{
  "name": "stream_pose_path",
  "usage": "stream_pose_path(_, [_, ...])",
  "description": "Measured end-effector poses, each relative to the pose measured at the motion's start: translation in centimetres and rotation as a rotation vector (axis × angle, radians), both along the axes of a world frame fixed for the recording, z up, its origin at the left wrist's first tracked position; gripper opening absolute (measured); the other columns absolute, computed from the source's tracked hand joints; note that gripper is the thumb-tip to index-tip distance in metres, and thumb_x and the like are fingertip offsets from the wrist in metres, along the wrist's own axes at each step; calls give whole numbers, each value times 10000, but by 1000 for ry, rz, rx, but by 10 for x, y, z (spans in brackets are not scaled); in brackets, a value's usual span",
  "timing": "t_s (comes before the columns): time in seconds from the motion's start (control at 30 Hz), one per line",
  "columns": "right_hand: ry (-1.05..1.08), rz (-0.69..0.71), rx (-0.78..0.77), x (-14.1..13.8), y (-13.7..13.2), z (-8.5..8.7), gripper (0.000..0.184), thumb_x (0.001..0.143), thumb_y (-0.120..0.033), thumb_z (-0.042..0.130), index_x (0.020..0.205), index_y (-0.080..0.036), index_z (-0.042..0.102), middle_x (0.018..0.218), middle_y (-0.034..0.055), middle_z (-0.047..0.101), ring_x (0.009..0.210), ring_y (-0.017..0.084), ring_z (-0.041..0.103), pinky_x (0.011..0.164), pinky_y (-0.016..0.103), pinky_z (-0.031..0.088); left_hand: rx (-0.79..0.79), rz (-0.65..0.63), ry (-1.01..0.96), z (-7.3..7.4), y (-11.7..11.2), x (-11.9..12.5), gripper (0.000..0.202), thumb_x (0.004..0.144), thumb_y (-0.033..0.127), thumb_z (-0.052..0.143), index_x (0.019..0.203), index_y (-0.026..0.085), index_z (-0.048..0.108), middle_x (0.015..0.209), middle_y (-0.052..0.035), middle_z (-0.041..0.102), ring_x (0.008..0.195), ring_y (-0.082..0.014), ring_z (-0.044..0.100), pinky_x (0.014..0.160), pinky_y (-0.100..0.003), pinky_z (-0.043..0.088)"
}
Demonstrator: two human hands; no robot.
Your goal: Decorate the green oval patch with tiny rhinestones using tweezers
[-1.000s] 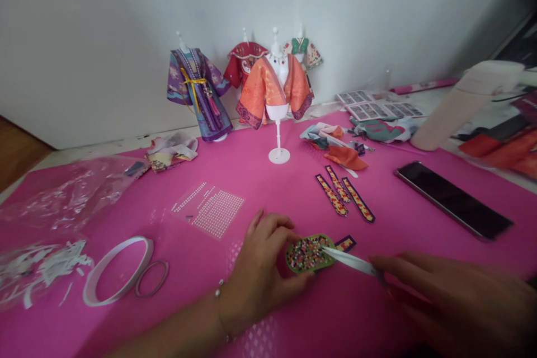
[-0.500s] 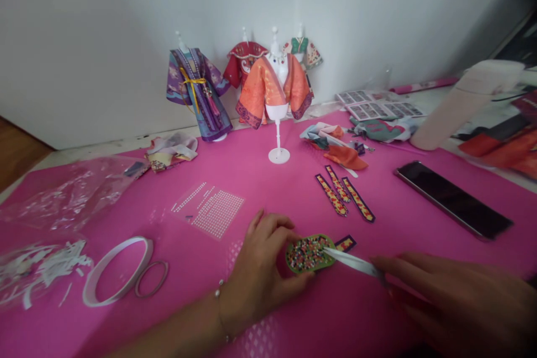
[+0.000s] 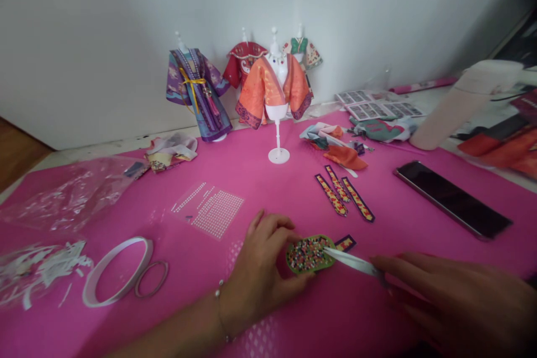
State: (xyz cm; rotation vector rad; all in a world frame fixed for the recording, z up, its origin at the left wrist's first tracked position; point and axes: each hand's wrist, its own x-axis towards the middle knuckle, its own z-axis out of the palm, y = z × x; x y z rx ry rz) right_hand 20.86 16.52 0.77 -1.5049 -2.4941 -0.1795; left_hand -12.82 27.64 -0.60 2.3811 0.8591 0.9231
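Observation:
My left hand (image 3: pixel 264 260) curls its fingers and thumb around the left end of a small green tray (image 3: pixel 334 258) of multicoloured beads (image 3: pixel 309 253). My right hand (image 3: pixel 457 296), darker and partly blurred at the lower right, is closed on white tweezers (image 3: pixel 356 263). Their tip touches down among the beads near the tray's right side. A patterned fabric strip (image 3: pixel 346 243) with a dark border sticks out behind the tray. Beyond it lie several matching strips (image 3: pixel 332 194). A white mannequin stand (image 3: pixel 278 134) wears a small orange jacket (image 3: pixel 255 92).
Other dressed mannequins, one in a purple robe (image 3: pixel 197 95), stand by the wall. A sheet of stick-on gems (image 3: pixel 220 212), a tape roll (image 3: pixel 90 282) and plastic bags (image 3: pixel 75 190) lie left. Fabric scraps (image 3: pixel 342 156), a phone (image 3: pixel 453 198) and a pale bottle (image 3: pixel 457 103) are right.

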Motion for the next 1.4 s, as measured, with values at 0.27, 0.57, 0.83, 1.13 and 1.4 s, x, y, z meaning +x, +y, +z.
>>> stream_pose_path(0.27, [22, 11, 1, 0, -1, 2, 381, 1032, -176, 573, 1303, -314, 802, 1149, 39, 920, 769, 248, 880, 582, 319, 625, -13, -8, -6, 0, 0, 0, 507, 872, 184, 991, 1241, 280, 656, 1327, -95, 756, 1214, -349, 783, 1309, -824, 477])
stream_pose_path(0.57, [39, -11, -43, 0, -3, 0, 429, 999, -143, 567, 1308, -324, 804, 1170, 55, 917, 748, 281, 878, 532, 360, 610, -22, -8, 3, 2, 1, 1, 485, 892, 192, 986, 1233, 277, 652, 1326, -109, 749, 1217, -349, 771, 1291, -817, 510])
stream_pose_path(0.83, [-7, 27, -3, -1, -1, 4, 392, 1045, -155, 535, 1316, -305, 775, 1187, 47, 919, 803, 260, 896, 545, 324, 616, -41, 17, 15, 2, 0, 0, 505, 848, 184, 1017, 1233, 265, 700, 1328, -107, 783, 1239, -362, 799, 1338, -808, 467])
stream_pose_path(1.13, [-15, 9, 2, 1, -2, 8, 375, 1063, -176, 553, 1332, -303, 782, 1199, 57, 919, 749, 261, 884, 503, 330, 587, -32, 56, 12, 0, 4, 3, 439, 945, 383, 1027, 1248, 264, 732, 1264, -99, 804, 1185, -345, 793, 1273, -772, 528])
stream_pose_path(1.4, [-12, 1, 7, 1, 0, 6, 357, 1085, -225, 546, 1333, -319, 784, 1160, 45, 921, 706, 239, 865, 495, 307, 580, -21, 137, 76, -4, 3, 4, 447, 941, 352, 1006, 1291, 289, 736, 1293, -83, 794, 1237, -358, 788, 1355, -868, 383])
